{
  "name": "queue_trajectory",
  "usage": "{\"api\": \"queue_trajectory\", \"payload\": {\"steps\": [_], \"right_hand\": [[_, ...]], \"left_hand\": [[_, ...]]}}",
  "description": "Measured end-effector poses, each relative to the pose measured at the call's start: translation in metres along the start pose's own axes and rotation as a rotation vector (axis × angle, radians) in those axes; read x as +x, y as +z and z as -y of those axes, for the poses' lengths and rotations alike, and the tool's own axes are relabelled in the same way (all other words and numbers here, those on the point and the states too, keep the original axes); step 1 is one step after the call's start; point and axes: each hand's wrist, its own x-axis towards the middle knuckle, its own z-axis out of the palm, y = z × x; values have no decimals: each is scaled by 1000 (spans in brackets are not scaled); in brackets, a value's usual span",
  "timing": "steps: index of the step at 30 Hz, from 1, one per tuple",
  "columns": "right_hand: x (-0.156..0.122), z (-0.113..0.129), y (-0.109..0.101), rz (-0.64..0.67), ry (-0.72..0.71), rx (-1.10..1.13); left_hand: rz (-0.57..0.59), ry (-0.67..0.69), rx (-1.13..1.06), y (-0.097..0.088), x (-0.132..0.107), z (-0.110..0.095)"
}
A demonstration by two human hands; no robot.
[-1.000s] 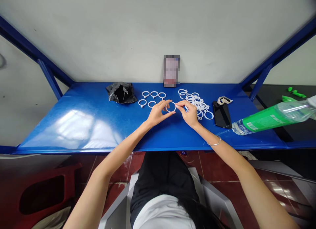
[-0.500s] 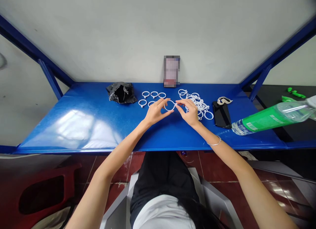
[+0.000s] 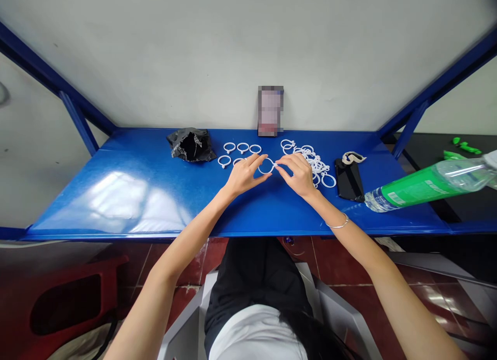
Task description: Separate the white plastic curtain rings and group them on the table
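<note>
Both my hands hold one white plastic ring over the blue table. My left hand pinches the ring's left side with thumb and fingers. My right hand pinches its right side, where a small tab sticks out. Left of the hands, several single white rings lie in two rows on the table. Behind my right hand lies a loose pile of white rings.
A crumpled black bag lies at the back left. A small upright card leans on the wall. A black phone and a beige clip lie at right. A green-labelled plastic bottle juts in from the right.
Both hands with the ring have shifted a little farther from me, toward the rows of rings. The grip on the ring is the same.
</note>
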Motion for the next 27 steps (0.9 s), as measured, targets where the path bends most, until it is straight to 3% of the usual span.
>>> {"api": "queue_trajectory", "payload": {"steps": [19, 27], "right_hand": [[0, -2, 0, 15, -42, -6], [-4, -3, 2, -37, -51, -33]], "left_hand": [[-9, 21, -39, 2, -1, 0], [-1, 31, -53, 1, -1, -2]]}}
